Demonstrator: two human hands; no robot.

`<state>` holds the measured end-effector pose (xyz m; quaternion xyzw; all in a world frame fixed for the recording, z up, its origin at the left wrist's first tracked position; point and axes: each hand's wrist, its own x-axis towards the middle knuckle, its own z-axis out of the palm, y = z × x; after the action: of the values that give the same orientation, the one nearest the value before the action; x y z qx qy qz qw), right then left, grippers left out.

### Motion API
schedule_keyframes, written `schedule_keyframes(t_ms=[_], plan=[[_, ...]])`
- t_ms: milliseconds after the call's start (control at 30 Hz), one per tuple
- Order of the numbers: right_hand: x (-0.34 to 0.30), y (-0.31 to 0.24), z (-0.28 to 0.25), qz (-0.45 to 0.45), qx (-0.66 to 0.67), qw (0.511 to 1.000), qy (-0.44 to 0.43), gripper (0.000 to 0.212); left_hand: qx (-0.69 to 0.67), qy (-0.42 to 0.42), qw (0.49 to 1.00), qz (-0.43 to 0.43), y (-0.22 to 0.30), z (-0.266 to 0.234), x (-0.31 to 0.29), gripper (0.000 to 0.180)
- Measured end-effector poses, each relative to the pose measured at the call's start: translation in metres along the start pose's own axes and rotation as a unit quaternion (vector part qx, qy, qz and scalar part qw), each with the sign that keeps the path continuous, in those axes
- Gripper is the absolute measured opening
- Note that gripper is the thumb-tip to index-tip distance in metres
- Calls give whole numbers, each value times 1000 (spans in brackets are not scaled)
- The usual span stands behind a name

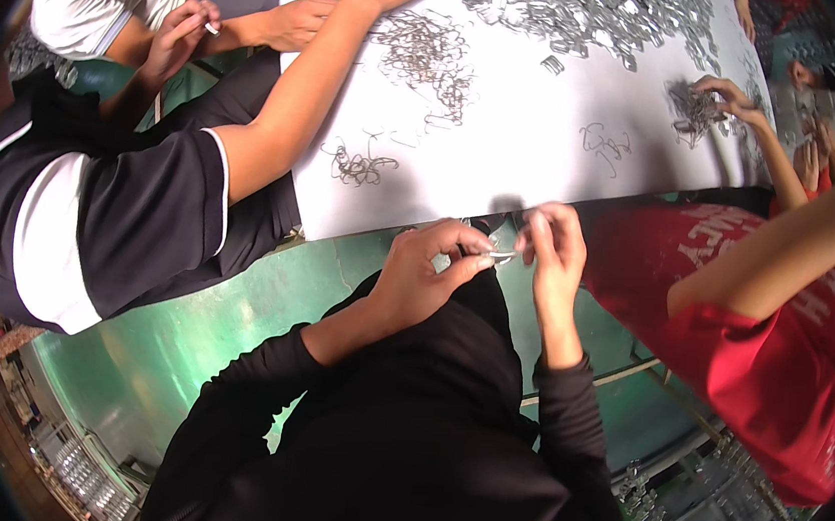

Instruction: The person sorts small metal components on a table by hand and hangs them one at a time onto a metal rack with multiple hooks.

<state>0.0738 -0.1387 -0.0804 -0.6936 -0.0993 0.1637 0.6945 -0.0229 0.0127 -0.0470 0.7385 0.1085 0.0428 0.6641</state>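
Note:
My left hand (427,266) pinches a small shiny metal piece (501,256) between thumb and forefinger, just off the table's near edge. Close beside it, my right hand (557,254) has its thumb and fingers curled together towards the piece. Its fingertips are slightly blurred, and whatever they hold is too small to make out. Beyond my hands, on the white tabletop (508,159), lie a small cluster of thin bent wire pieces (356,164) and a few more loose wires (604,146).
A large heap of flat metal pieces (572,14) covers the far table, beside a tangle of bent wires (422,55). A person in black and white (130,223) sits at left, their arm across the table. Someone in red (736,291) sits close at right, near another wire pile (691,111).

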Motion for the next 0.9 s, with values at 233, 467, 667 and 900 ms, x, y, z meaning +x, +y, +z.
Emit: schedule_keyframes(t_ms=[233, 467, 667, 900], plan=[[109, 22, 108, -197, -458, 825, -266, 13, 10, 23, 1000, 12, -21, -5, -26, 9], [112, 38, 126, -247, -523, 766, -280, 13, -12, 39, 999, -16, -27, -4, -27, 10], [29, -52, 31, 82, -48, 974, -205, 11, -29, 19, 998, -43, -22, -3, -25, 10], [-43, -74, 20, 164, 39, 985, -42, 9, -53, 60, 997, -6, -5, 0, -10, 11]])
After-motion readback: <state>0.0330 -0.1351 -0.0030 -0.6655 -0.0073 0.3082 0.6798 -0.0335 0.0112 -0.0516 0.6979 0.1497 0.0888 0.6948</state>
